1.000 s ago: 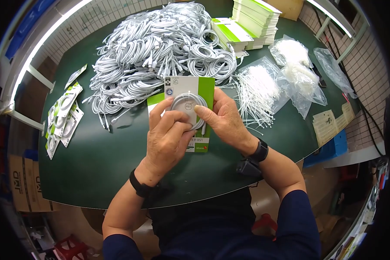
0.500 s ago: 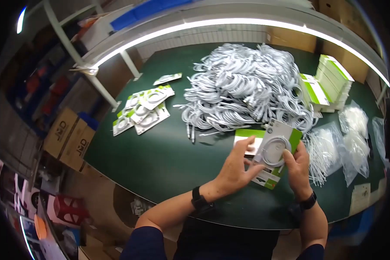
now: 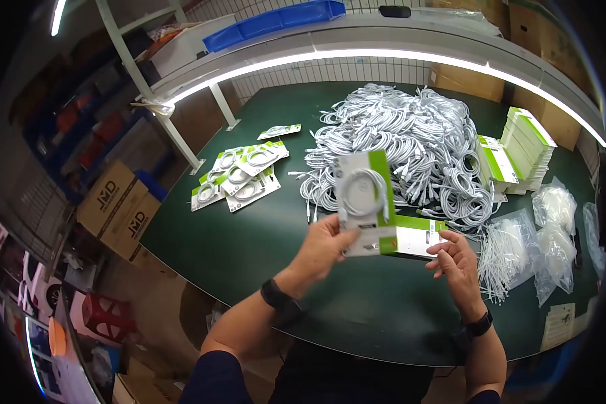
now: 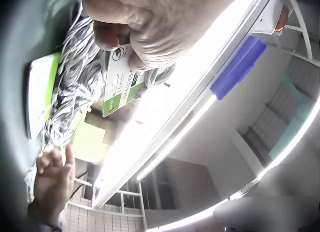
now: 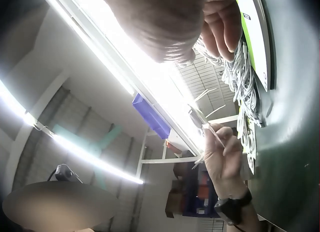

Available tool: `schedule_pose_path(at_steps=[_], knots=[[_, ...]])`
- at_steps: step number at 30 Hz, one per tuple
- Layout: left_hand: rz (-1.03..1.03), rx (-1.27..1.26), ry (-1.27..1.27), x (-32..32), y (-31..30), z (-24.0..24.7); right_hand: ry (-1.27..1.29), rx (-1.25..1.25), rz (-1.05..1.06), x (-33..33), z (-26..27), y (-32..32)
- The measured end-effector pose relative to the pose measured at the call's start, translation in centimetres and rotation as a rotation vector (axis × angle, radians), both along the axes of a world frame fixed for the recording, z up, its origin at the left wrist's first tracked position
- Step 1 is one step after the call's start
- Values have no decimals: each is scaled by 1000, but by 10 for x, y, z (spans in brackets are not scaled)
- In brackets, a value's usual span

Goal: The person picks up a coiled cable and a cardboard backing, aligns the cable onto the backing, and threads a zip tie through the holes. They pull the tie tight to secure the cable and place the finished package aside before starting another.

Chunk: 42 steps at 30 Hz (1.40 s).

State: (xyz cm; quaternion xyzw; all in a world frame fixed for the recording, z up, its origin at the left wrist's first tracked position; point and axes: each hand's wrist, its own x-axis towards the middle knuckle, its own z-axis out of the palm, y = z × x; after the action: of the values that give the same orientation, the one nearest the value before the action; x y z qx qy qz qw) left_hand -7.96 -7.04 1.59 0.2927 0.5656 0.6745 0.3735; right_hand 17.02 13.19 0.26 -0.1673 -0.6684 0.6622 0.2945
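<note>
My left hand (image 3: 316, 249) pinches the lower left edge of a white and green packaging card (image 3: 380, 168) and holds it up over the table. A coiled white USB cable (image 3: 345, 196) sits on the card's face. In the left wrist view the thumb and fingers grip the printed card (image 4: 114, 87). My right hand (image 3: 456, 264) holds nothing, its fingers loosely bent. Its fingertips are at the right end of a flat white and green card (image 3: 414, 237) lying on the table. Part of that flat card is hidden behind the held one.
A big heap of white cables (image 3: 397, 128) covers the back of the green table (image 3: 249, 269). Several carded cables (image 3: 257, 158) lie at left. Stacked cards (image 3: 532, 145), loose white cable ties (image 3: 495, 259) and plastic bags (image 3: 553, 246) are at right. A light bar (image 3: 316, 55) spans above.
The view has swung left. My right hand has let go of the carded cable, and my left hand has taken it and moved it left and up, away from the right hand.
</note>
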Motion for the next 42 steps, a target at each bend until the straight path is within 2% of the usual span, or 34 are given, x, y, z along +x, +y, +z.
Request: schedule_pose_path(at_steps=[2,4,6,7,9,12,13,16,17,20,21,23,25,27,28,29,30,31,32,34,37,40,42], knots=[[186,54,37,-51,1,6,-88,10,58,-1,-4,6],[265,179,-34,-108,-5,23,-152,6,70,1,-9,9],[393,140,-19,-155,-6,29,-179,9,99,-3,-7,6],[395,137,-25,-182,-10,22,-194,10,113,-1,-7,5],[385,133,-41,-203,-10,-3,-226,26,124,2,-7,3],[580,2,204,-199,-12,-34,-247,58,173,-1,-10,2],[570,-2,200,-193,-8,-34,-245,79,176,-2,-12,3],[423,-252,561,-168,7,-33,-254,119,178,-2,-16,1],[416,-250,555,-161,13,-29,-253,129,171,-1,-16,1],[235,-221,1507,-142,34,-11,-251,151,145,-5,-14,0],[223,-209,1504,-142,37,-11,-247,179,159,-7,-13,-1],[68,-191,1666,-146,53,-13,-263,230,138,-2,-9,1],[48,-325,1728,-163,64,-28,-205,305,133,-1,-7,1],[72,-278,1735,-184,72,-41,-88,415,114,-4,-23,5],[123,-207,1855,-204,76,-56,-80,481,110,-5,-24,6],[165,-180,1872,-208,79,-58,15,556,67,-11,-37,9],[130,-222,1857,-220,80,-58,11,527,70,-13,-39,9],[92,-163,1914,-231,79,-58,74,549,56,-17,-42,9],[34,-252,1836,-244,79,-57,102,541,29,-20,-44,8],[-37,-131,1824,-299,77,-73,51,569,4,-22,-45,5],[-13,17,1839,-329,83,-74,31,590,19,-30,-49,7],[0,-357,1561,-324,93,-61,18,596,65,-30,-52,7],[-59,-439,1541,-322,104,-47,14,585,88,-28,-51,7]])
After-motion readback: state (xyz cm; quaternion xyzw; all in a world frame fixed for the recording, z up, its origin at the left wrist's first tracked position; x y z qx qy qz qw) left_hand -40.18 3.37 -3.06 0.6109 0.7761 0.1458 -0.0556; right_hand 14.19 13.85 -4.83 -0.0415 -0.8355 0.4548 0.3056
